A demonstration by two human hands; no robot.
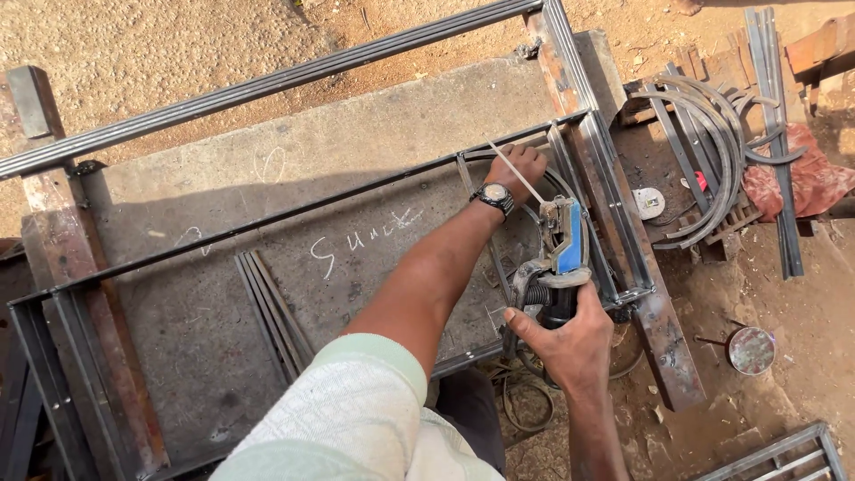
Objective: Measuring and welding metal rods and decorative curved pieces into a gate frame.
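1. The right hand has its fingers curled tight round the handle of a blue and grey metal welding electrode holder, thumb laid along the top.
2. Clamped in that holder, a thin pale welding rod slants up and away, its far end just past the left hand.
3. The left hand lies flat-ish with its fingers pressed together on a curved strip of dark steel inside the frame; the fingertips are hidden behind the bar. A black wristwatch sits on that wrist.
4. Both hands work in the right-hand corner of a long rectangular frame of grey steel bars, which lies on a rusty, chalk-marked steel slab table.
5. Short loose flat steel strips lie on the slab, well to the left of the hands.
6. Beyond the frame's right end, a pile of bent dark steel arcs rests on the ground beside a red cloth.
7. A round metal tin lid lies on the dirt near the right hand.
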